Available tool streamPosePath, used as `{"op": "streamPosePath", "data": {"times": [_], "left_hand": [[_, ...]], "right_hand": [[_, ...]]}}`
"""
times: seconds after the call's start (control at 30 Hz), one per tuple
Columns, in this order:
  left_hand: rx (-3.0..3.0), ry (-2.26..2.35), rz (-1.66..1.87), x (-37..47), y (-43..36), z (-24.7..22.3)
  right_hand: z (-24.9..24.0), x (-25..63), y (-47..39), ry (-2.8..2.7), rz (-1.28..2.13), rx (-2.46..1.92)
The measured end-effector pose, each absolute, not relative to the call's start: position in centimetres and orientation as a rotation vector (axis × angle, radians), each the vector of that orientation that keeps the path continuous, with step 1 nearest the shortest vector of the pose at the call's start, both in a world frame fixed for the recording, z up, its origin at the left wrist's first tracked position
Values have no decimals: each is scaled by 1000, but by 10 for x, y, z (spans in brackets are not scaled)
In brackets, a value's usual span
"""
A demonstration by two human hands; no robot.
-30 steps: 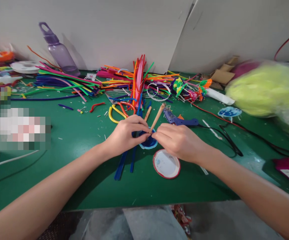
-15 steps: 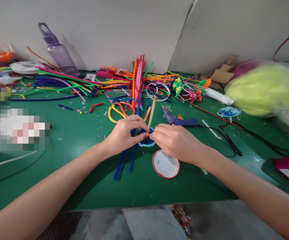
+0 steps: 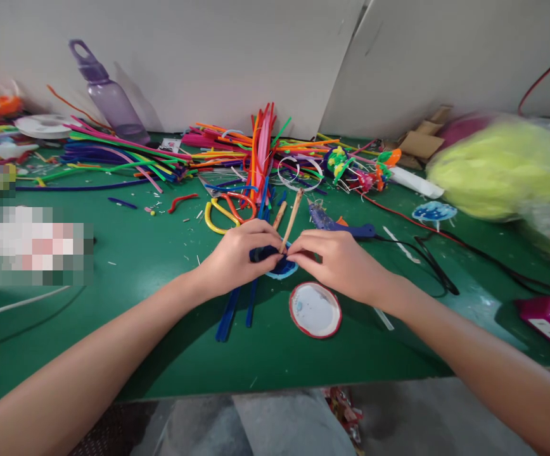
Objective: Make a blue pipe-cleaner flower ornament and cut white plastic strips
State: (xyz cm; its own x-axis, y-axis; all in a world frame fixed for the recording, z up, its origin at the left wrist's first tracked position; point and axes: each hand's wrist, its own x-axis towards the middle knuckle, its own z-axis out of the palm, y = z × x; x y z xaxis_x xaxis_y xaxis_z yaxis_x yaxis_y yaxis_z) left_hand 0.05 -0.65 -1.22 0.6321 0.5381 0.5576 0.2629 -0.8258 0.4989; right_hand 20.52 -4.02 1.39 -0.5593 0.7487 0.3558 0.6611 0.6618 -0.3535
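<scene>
Over a small blue disc with a light-blue rim (image 3: 282, 272), my left hand (image 3: 237, 256) and my right hand (image 3: 339, 263) meet with pinched fingers. A thin wooden stick (image 3: 291, 218) rises from between the fingertips, tilted to the right. My left thumb and fingers close around its lower end. The tips of my right thumb and forefinger touch near the stick's foot; what they pinch is too small to make out. Blue strips (image 3: 227, 316) lie under my left hand. Below my right hand is a white disc with a red rim (image 3: 315, 310).
Scissors with yellow and red handles (image 3: 221, 216), a blue glue gun (image 3: 341, 225) with a black cord, and piles of coloured pipe cleaners (image 3: 263, 152) lie beyond my hands. A purple bottle (image 3: 116, 104) leans at the wall. Yellow-green bagged material (image 3: 498, 168) is at right.
My right hand has shifted slightly up, with its thumb and forefinger more visibly pinched. The stick leans a little more to the right.
</scene>
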Motion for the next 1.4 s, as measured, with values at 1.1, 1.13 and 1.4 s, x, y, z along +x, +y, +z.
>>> {"op": "streamPosePath", "data": {"times": [1.1, 1.13, 1.4], "left_hand": [[2459, 648, 971, -2, -4, -13], [2472, 663, 986, -2, -4, -13], [2469, 681, 942, -1, -5, -4]], "right_hand": [[8, 203, -37, -2302, 351, -1140], [8, 202, -39, -2300, 357, -1150], [3, 203, -43, -2234, 352, -1251]]}}
